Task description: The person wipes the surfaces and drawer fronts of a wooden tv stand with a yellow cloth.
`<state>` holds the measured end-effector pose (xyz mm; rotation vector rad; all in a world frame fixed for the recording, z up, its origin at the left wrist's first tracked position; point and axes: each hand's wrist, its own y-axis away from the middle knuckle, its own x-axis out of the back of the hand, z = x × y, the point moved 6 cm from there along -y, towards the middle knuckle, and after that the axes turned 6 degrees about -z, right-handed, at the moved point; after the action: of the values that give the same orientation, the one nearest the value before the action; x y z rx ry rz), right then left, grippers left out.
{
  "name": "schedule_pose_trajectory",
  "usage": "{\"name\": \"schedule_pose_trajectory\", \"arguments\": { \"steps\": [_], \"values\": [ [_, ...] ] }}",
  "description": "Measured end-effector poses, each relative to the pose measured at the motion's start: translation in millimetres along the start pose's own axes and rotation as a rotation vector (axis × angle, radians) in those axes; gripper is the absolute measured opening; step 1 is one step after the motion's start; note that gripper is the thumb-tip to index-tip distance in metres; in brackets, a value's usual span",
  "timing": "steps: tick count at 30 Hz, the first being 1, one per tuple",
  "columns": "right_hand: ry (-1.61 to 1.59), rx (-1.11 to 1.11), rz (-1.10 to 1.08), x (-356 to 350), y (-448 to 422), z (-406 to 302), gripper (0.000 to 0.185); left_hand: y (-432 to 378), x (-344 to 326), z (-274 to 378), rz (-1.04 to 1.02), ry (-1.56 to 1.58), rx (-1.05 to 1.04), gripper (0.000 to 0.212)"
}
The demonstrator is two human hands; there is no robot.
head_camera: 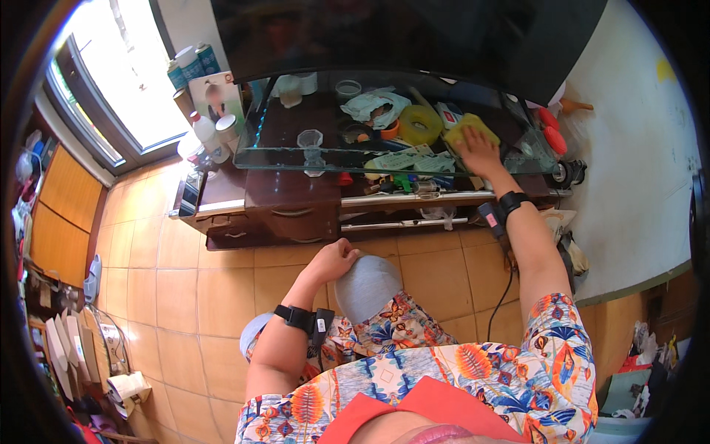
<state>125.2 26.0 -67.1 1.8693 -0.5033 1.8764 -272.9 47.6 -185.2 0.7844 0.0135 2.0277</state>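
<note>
My right hand (477, 150) lies spread on a folded yellow cloth (471, 130), pressing it onto the glass top (388, 161) of a dark wooden TV cabinet (294, 194), near its right end. Left of the cloth, a roll of yellowish tape (420, 125), a crumpled plastic bag (377, 108) and an orange ring (390, 131) show at or under the glass; which level is unclear. My left hand (335, 258) rests with curled fingers at my knee, in front of the cabinet. Whether its fingers enclose anything is hidden. Black bands circle both wrists.
A large dark television screen (405, 39) stands behind the glass. A white bottle with a red cap (204, 130), jars and spray cans (206, 58) crowd the left end. A black torch-like object (569, 173) is at the right end. A cable (502, 299) hangs near my right arm.
</note>
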Motion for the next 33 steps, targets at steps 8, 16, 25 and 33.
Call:
{"name": "schedule_pose_trajectory", "arguments": {
  "steps": [8,16,25,33],
  "values": [
    [-0.041,0.403,-0.098,9.5,28.0,-221.7,0.067,23.2,11.2,3.8,0.051,-0.023,-0.008,0.035],
    [-0.034,0.671,-0.152,14.5,17.5,-369.2,0.068,24.6,13.9,-0.7,0.015,-0.037,0.01,0.034],
    [-0.087,0.503,-0.174,3.9,-103.6,-375.1,0.073,17.9,20.3,-17.6,-0.059,-0.03,0.021,0.034],
    [0.04,0.387,-0.018,-17.2,-285.6,-261.2,0.074,-14.6,30.1,-9.0,-0.003,-0.042,0.016,0.036]
  ]
}}
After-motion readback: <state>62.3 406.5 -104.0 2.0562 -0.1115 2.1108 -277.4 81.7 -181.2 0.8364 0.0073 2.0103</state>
